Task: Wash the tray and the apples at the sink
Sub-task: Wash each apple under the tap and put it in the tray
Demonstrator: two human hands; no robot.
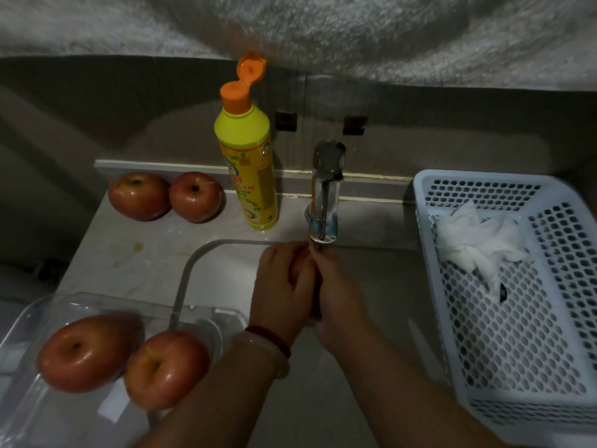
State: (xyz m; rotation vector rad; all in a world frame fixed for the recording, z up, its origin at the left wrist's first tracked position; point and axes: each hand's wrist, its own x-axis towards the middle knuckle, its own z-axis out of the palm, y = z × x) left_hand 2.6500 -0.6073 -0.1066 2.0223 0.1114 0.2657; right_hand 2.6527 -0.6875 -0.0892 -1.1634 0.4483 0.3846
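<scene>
- Head view, looking down at a sink (193, 263) with a metal faucet (324, 192) at its back edge.
- Under the faucet, left hand (282, 286) and right hand (336, 292) are cupped together; something reddish shows between them, and I cannot tell what either grip holds.
- Clear tray (42, 412), left of the faucet and nearer the viewer, holds two apples (80, 350).
- Two more apples (139, 195) sit on the tabletop (129, 250), left of the faucet.
- Yellow soap bottle (247, 163), cap flipped up, stands just left of the faucet.
- White basket (523, 318) with a crumpled cloth (478, 240) sits right of the faucet.

The yellow detergent bottle (247, 171) is carrying a printed label with a cartoon figure and red and green characters. The characters are showing too blurred to read. No other surface is displaying legible text, numbers or signs
</scene>
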